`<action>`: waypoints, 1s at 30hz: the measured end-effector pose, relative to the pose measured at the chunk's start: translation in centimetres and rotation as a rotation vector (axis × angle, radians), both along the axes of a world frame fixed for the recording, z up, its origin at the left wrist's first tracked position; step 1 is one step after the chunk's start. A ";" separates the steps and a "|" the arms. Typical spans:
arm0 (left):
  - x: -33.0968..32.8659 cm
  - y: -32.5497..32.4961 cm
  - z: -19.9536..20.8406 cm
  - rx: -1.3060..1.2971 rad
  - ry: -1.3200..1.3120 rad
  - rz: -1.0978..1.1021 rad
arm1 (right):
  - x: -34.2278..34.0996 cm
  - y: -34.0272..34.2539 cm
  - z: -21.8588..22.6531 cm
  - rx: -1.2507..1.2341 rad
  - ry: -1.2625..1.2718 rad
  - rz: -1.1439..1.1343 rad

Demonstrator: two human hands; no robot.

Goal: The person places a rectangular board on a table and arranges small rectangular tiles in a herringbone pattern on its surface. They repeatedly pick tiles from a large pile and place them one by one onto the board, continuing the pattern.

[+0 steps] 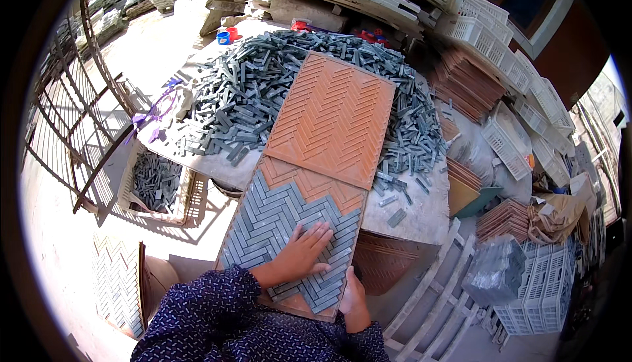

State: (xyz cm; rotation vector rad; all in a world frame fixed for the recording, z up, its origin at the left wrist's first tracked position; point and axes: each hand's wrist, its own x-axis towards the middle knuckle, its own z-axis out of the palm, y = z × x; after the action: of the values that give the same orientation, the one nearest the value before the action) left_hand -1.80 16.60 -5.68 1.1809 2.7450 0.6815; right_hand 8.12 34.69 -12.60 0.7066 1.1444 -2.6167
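Two hands: left hand (304, 254) flat on grey herringbone tiles (276, 220), right hand (352, 295) gripping tray edge (359, 230).

Hard sunlight floods the scene, bleaching the floor (59, 230) at the left to near-white glare and casting sharp dark shadows from the metal rack (79, 118). Straight edges bend toward the black round rim; the far right is dim.

Two bare hands reach forward from dark blue, white-flecked sleeves: the left hand (304, 253) lies flat, palm down, fingers (316, 233) spread and pointing away, while the right hand (353, 296) curls loosely, thumb side up, just beside it.
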 end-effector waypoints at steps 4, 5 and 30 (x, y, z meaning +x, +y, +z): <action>7.4 -8.9 4.6 0.370 -0.469 -0.015 | 1.5 -2.3 0.5 -0.030 -0.060 -0.046; 9.0 -11.6 6.1 0.355 -0.665 -0.015 | 1.8 -3.9 3.1 -0.053 -0.105 -0.046; 12.2 -27.3 -3.2 1.623 -0.854 1.047 | -0.8 -5.5 4.1 0.604 0.124 0.496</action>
State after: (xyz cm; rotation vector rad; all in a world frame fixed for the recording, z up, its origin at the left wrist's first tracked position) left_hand 10.40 -10.72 -8.92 -0.7926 1.4152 2.7357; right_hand 7.33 29.19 -8.52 0.2855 1.8922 -1.9256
